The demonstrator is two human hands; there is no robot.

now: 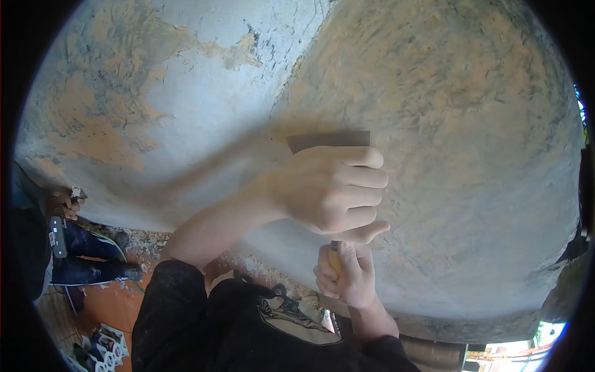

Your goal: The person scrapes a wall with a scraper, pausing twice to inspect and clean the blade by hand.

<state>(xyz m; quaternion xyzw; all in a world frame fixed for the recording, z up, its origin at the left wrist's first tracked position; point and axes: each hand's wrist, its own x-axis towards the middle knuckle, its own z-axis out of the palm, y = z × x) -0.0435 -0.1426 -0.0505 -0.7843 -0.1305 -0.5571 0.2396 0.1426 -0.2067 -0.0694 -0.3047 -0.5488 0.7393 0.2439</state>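
My right hand (347, 276) is closed around the yellow handle (335, 260) of a scraper, just below its metal collar. Above it, my left hand (341, 189) lies across the scraper with curled fingers and the thumb pointing right; it covers the middle of the tool. The dark, wide blade (328, 141) shows past the top of that hand, close to the wall. Behind both hands is a large curved wall (458, 186), rough and patchy in grey and orange-brown. A smoother pale-white area (204, 105) lies to the left, beyond a ragged edge line.
At the far left another person's hand (64, 203) holds a small tool near the wall. That person's dark trouser leg (93, 251) is beside a thin green hose (118, 245). Rubble (149, 242) lies along the wall base. A white crate (114, 350) stands at lower left.
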